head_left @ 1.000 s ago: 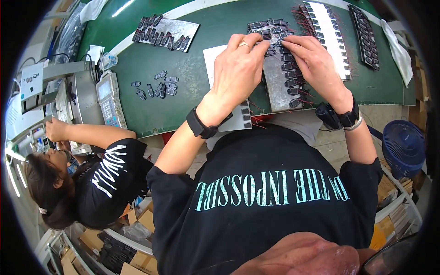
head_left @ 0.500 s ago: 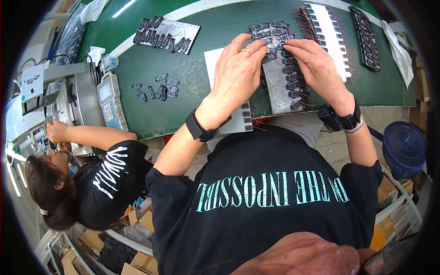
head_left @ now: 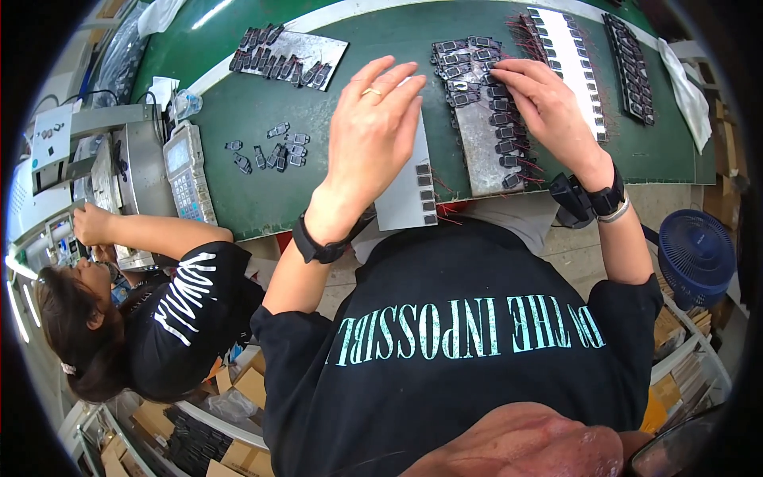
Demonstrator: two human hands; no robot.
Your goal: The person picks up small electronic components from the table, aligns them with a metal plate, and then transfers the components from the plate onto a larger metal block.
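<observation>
My left hand (head_left: pixel 372 119) is raised over a pale board (head_left: pixel 401 199), its fingers stretched out and nothing seen in them. Small dark squares line this board's right edge. Just to the right lies a grey metal plate (head_left: pixel 482 165), carrying small black electronic parts (head_left: pixel 455 71) in rows, with thin red wires at its right side. My right hand (head_left: pixel 547 103) reaches over the plate's upper right. Its fingertips come together on one of the black parts, which they mostly hide.
Loose black parts (head_left: pixel 278 151) lie left on the green table (head_left: pixel 318 187). Another loaded plate (head_left: pixel 318 52) is farther back. At right are a white board (head_left: pixel 568 48) and a dark strip of parts (head_left: pixel 629 67). A co-worker (head_left: pixel 151 318) sits left by a machine; a blue fan (head_left: pixel 698 258) stands right.
My left hand has lifted off the black parts and moved left over the pale board, uncovering the plate's upper rows. My right hand stays at nearly the same place.
</observation>
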